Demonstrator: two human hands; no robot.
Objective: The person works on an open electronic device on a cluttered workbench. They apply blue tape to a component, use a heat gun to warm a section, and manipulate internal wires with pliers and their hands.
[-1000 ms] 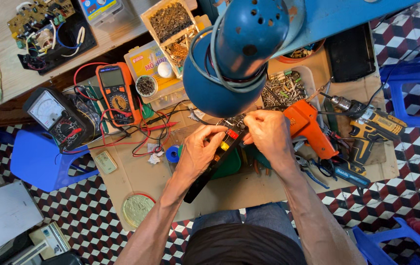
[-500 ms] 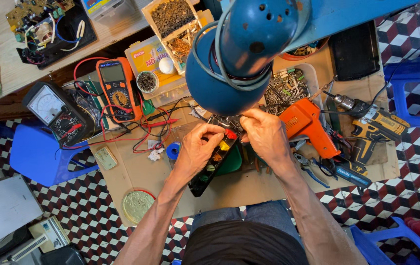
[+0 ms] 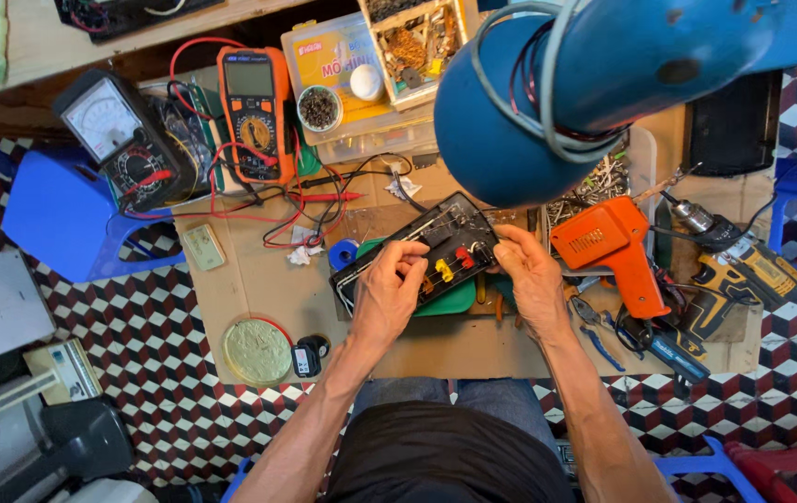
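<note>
A sheet of brown cardboard (image 3: 259,289) covers the low work surface, and everything here is placed against it. Above its far right part hangs a big blue lamp shade (image 3: 547,102) wound with grey cable, hiding what lies under it. Off the cardboard's left edge stands a blue plastic stool (image 3: 63,224). On its right part lie an orange soldering gun (image 3: 613,247) and, further right, a yellow and black cordless drill (image 3: 738,265). At its far left corner sit a black analog meter (image 3: 124,140) and an orange digital multimeter (image 3: 254,112), with red and black test leads (image 3: 259,210) trailing across the cardboard toward its middle. Beyond the far edge is a clear plastic parts box (image 3: 361,65).

Near the middle of the cardboard, raised just above a green pad (image 3: 450,300), is a black switch panel (image 3: 426,251) with red and yellow buttons, tilted with its left end nearer the person. The left hand (image 3: 389,293) is clamped on the panel's near left part, thumb under and fingertips pressed on its top face beside the yellow button. The right hand (image 3: 531,279) is closed on the panel's right end, fingertips touching its edge by the red button.

At the cardboard's near left corner lies a round greenish tin lid (image 3: 257,352), with a small black clip-like part (image 3: 307,356) just beside it.
</note>
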